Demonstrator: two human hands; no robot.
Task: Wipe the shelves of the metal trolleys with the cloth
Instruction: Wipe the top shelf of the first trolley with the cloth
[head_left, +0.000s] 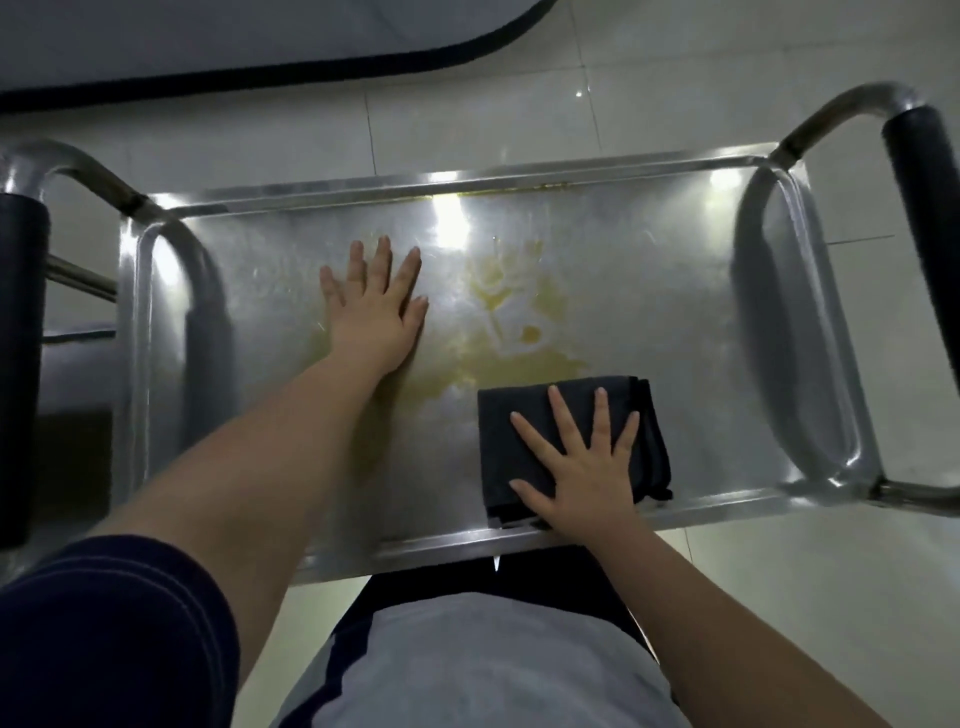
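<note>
Flat, splayed right hand (576, 467) on half-hidden cloth (519, 397); left hand (374, 306) flat on possibly oily shelf (649, 312).

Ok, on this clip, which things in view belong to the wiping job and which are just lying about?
Part of the job: cloth, pressed flat by the right hand; trolley shelf; yellow stain on it; left hand flat on the shelf.

Just there: grey mat with a dark edge; tiled floor.

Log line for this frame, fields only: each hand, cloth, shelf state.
left hand flat on shelf | right hand presses folded dark cloth near front rim | yellow stain mid-shelf, beyond cloth
</note>
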